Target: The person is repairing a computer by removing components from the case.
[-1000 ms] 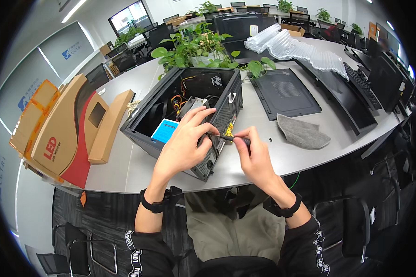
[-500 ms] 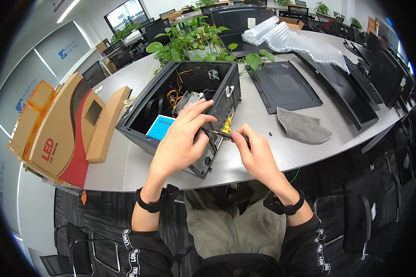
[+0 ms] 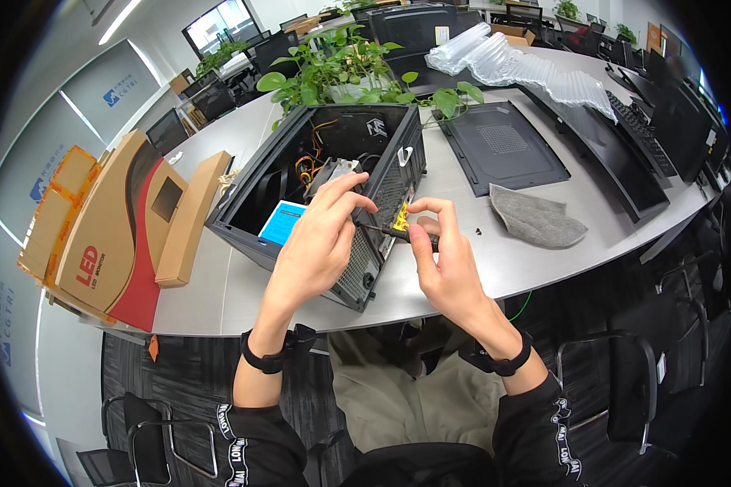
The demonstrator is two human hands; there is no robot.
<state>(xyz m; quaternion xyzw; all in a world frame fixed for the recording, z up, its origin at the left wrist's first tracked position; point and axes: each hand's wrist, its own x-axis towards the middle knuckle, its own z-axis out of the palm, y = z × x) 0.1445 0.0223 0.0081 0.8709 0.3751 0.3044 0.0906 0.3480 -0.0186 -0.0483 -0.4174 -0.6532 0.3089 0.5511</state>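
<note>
My right hand [image 3: 451, 260] grips a dark-handled screwdriver [image 3: 400, 234] between thumb and fingers. The thin shaft points left at the perforated outer face of a black computer case [image 3: 357, 280], which lies open side up on the table. Over the near edge of that case, my left hand [image 3: 317, 239] has bent, separated fingers beside the screwdriver's tip. What the tip touches is hidden by this hand. Inside the case, a blue-labelled part [image 3: 282, 221] and loose coloured cables [image 3: 307, 169] show. Yellow stickers [image 3: 402, 213] sit on the case just beyond the shaft.
Right of the case lie a black side panel [image 3: 536, 166], grey cloth [image 3: 536, 217] and tiny dark pieces [image 3: 478, 232]. A monitor [image 3: 617, 170] lies beyond, under bubble wrap [image 3: 528, 77]. Cardboard boxes [image 3: 97, 227] stand left; a leafy plant [image 3: 333, 69] is behind.
My right index finger has lifted and arched above the screwdriver, and the thumb has shifted on the handle. The left thumb has drawn in toward the palm. The case stays in place.
</note>
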